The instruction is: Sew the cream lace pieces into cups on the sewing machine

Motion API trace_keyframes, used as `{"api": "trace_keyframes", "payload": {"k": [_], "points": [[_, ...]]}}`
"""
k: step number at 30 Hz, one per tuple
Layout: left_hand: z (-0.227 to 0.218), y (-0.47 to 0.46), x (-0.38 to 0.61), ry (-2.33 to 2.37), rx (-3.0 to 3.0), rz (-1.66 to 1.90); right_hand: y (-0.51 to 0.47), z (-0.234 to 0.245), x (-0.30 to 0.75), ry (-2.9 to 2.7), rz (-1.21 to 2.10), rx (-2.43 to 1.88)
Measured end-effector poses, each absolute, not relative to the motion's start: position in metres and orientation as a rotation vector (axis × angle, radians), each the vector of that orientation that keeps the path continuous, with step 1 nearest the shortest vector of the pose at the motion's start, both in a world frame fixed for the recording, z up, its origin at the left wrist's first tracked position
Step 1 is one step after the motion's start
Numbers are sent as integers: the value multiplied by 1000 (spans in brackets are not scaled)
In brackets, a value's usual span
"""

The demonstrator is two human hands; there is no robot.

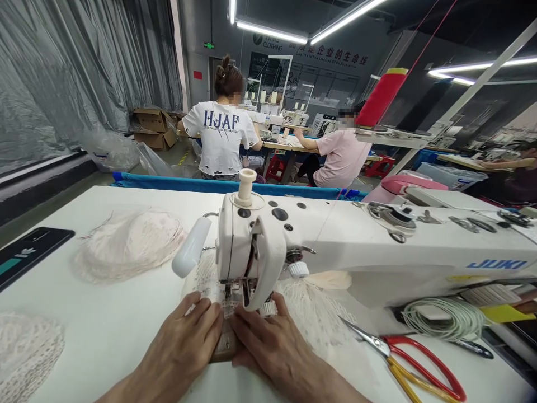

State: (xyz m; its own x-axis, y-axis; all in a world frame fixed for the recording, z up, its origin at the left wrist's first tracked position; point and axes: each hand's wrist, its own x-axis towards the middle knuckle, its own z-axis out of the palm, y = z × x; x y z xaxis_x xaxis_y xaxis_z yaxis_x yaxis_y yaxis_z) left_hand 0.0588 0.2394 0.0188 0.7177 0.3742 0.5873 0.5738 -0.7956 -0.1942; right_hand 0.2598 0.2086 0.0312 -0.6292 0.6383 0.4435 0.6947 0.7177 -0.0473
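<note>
A white sewing machine [364, 240] stands in front of me, its needle area low at the head. Cream lace fabric [206, 280] lies beneath the presser foot, with more fringed lace [312, 299] to the right of the needle. My left hand [188, 336] is just left of the foot, fingers bent and pressed together on the lace. On the other side, my right hand [272, 341] has its fingers curled close by the foot, holding the lace down. The machine head partly covers the right fingertips.
Piled cream lace [134, 240] and another lace piece [29, 355] lie at left, near a dark phone-like slab [36, 252]. Red-and-yellow-handled scissors [388, 347] and a coiled pale cord [444, 319] are at right. Beyond the blue-edged table, two people sit at other machines.
</note>
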Motion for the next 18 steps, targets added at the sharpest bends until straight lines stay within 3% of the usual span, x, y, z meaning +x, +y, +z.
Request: {"api": "trace_keyframes", "payload": {"k": [18], "points": [[29, 250, 55, -901, -2619, -639, 211, 27, 263, -2430, -69, -1131]]}}
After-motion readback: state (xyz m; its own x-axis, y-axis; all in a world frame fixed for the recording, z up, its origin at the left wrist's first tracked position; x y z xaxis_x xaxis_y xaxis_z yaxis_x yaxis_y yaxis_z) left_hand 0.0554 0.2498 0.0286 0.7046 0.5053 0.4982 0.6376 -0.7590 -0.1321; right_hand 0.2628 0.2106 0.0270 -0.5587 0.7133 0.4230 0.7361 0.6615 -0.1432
